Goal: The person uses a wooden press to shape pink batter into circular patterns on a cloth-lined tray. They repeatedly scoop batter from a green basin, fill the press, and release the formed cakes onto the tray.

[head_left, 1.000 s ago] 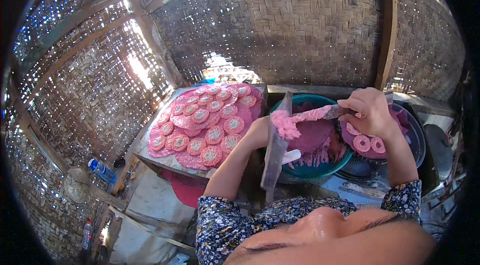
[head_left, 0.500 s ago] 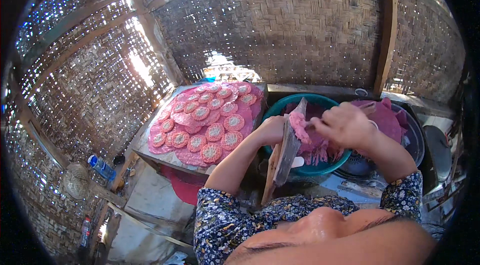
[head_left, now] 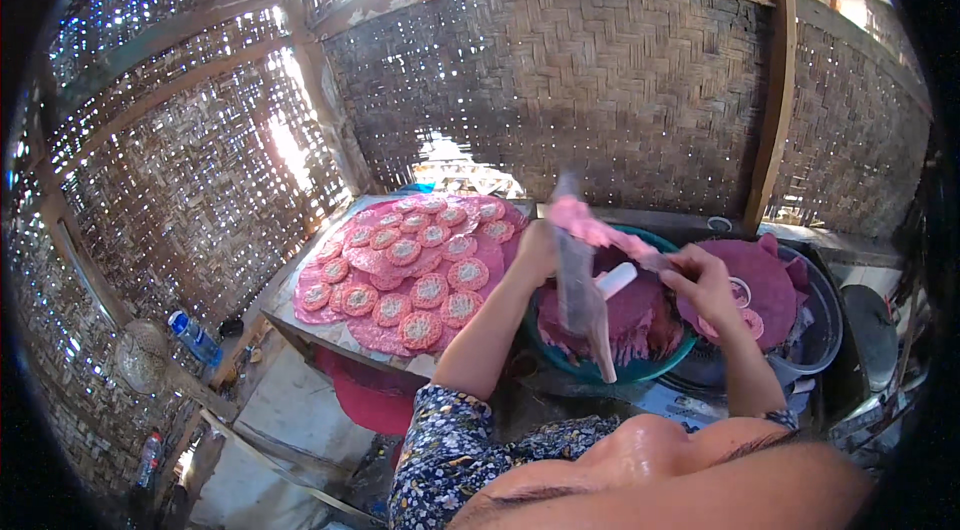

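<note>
My left hand [head_left: 537, 250] is closed on a long weathered wooden tool [head_left: 578, 280], held tilted over a teal basin [head_left: 632, 373]. Soft pink dough [head_left: 585, 222] clings to the tool's upper part and stretches toward the right. At its end my right hand [head_left: 703, 282] is closed in a pinch, with something small and greyish at the fingertips, blurred. A white rounded piece [head_left: 617, 280] juts out beside the tool. Below, dark pink cloth and smeared dough [head_left: 640, 325] lie in the basin.
On the left, a low table bears a pink sheet [head_left: 365, 338] with several pink lacy discs [head_left: 428, 290], pale at the centre. At right, a dark basin [head_left: 832, 330] holds pink cloth [head_left: 735, 270], a white ring [head_left: 740, 292] and a pink round piece [head_left: 745, 322]. Woven walls stand around.
The wooden tool has swung more upright and its lower end has shifted right. My right hand has moved right and down, away from the tool, and the dough now stretches between them.
</note>
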### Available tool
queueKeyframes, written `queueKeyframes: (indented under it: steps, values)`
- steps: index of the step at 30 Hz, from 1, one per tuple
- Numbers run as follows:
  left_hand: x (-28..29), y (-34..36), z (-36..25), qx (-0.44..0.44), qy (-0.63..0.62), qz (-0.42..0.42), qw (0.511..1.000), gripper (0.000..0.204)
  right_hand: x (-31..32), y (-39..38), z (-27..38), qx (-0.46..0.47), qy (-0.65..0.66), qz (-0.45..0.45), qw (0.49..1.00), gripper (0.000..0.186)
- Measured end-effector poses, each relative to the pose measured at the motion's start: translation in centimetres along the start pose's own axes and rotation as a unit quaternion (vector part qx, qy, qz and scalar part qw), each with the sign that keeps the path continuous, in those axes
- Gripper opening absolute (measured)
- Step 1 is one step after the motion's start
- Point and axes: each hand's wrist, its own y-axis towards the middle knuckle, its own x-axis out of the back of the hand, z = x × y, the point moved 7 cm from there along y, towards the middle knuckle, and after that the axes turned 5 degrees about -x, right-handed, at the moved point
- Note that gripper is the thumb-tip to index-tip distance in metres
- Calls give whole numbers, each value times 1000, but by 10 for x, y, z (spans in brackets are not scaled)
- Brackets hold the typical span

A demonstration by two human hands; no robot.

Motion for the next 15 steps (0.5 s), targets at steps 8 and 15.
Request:
queueKeyframes:
  steps: [8,15]
  values:
    - [-27,7,-3,-42,453,29,890,34,10,6,42,198,-219,-252,921,26]
    - [22,-8,36,103,310,-81,942,32,-5,-14,34,185,-117,-134,967,26]
